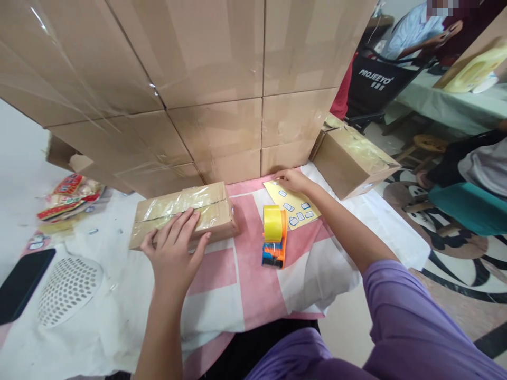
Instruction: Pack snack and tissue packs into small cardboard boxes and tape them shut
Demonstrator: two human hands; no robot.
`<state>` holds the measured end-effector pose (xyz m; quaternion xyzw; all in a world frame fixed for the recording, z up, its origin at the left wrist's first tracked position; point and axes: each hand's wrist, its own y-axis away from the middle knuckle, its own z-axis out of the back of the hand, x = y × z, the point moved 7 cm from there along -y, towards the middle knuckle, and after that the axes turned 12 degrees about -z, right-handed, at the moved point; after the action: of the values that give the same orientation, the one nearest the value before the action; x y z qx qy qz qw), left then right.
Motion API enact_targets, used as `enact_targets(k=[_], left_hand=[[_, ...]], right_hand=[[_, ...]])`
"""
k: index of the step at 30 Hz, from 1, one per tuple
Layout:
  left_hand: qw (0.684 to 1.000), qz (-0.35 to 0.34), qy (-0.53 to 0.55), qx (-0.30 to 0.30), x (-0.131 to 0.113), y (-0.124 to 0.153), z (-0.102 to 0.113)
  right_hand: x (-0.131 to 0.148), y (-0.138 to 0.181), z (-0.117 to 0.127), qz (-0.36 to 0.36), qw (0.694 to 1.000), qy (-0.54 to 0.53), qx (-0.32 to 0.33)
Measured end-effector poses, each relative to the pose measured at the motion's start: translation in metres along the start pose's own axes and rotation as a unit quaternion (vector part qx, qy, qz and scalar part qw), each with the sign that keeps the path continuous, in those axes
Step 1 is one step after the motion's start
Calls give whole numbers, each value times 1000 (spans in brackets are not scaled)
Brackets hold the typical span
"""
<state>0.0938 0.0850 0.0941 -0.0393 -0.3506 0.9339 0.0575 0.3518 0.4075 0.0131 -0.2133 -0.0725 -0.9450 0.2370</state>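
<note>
The bench (253, 301) is covered with a pink-and-white cloth. A wall of stacked, taped cartons (206, 79) stands along its far edge. An orange tape dispenser (274, 237) with a yellow roll lies near the middle of the cloth.

Right of the dispenser and further back, a single carton (348, 158) sits tilted at the bench corner. Beyond it are a black bag (376, 84) with white lettering, a patterned rug (443, 264) and other people seated.

Far left of the dispenser lie a snack packet (69, 195), a white perforated plastic piece (67, 287) and a dark phone (21, 285).

Just left of the dispenser, a small flat cardboard box (222, 211) lies wrapped in clear tape. The left hand (174, 253) rests on its near side, open and palm down, with the fingers spread over the lid and the forearm coming straight up from the bench's near edge.

Just behind and right of the dispenser lies a yellow sticker sheet (295, 208) with small blue-edged labels. The right hand (293, 181) reaches past the dispenser with the arm stretched out in a purple sleeve. Its fingertips are down on the sheet's far corner. The fingers are loosely curled, and I cannot tell whether they pinch the sheet or only touch it.

The two hands are well apart, with the dispenser between them.
</note>
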Motion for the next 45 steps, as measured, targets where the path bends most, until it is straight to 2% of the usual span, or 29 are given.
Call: enact_targets(k=[7,13,17,19,22,25,28,31,33,35,37,39,41,45], left_hand=[[1000,-10,-10,-6,-1,-1,0],[1000,-10,-12,-5,-1,1,2],[1000,-12,-7,-5,0,3,3],[1000,-15,0,-4,0,4,4],[1000,-17,12,-1,2,7,6],[999,-25,26,3,7,14,11],[999,-23,28,2,17,26,21],[1000,-7,23,0,29,40,35],[1000,3,29,-4,36,48,45],[999,6,41,-4,39,54,52],[999,0,52,0,40,57,54],[998,-9,58,1,39,60,54],[998,-19,57,3,37,60,50],[998,-29,48,16,31,57,38]], right_hand=[[12,13,-5,49,998,-31,20],[23,32,17,52,992,-93,-63],[41,60,30,41,981,-161,-96],[58,81,35,39,960,-257,-99],[90,119,39,32,903,-411,-118],[126,156,37,24,870,-470,-147],[157,187,24,24,865,-467,-180],[179,207,-6,3,859,-472,-198],[192,209,-39,-25,843,-517,-144],[204,204,-72,-51,814,-574,-75],[208,196,-93,-76,787,-610,-60],[205,188,-102,-99,777,-614,-97],[200,180,-103,-114,782,-599,-130],[193,172,-106,-133,779,-593,-154]])
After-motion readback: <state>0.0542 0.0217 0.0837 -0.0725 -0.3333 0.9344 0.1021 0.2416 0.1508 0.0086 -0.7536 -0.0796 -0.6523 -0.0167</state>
